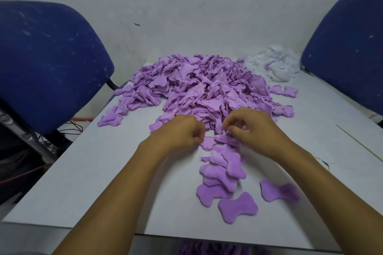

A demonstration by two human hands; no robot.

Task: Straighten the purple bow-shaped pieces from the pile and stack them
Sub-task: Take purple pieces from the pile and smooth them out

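White tabletop (103, 172): large pile of purple bow-shaped fabric pieces (196, 87); straightened stack (221, 170) near edge. Left hand (182, 132), right hand (252, 130) pinch one purple bow piece (209, 142).

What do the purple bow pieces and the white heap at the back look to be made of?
Purple bow pieces: soft plush or fleece fabric, going by the matte, fuzzy nap and stitched, wavy edges. White heap: probably fluffy stuffing or fabric scraps; too blurred to tell which.

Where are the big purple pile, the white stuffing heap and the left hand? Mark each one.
big purple pile (199, 85), head view, on the middle of the heap.
white stuffing heap (275, 64), head view, on its centre.
left hand (182, 130), head view, on the back of the hand.
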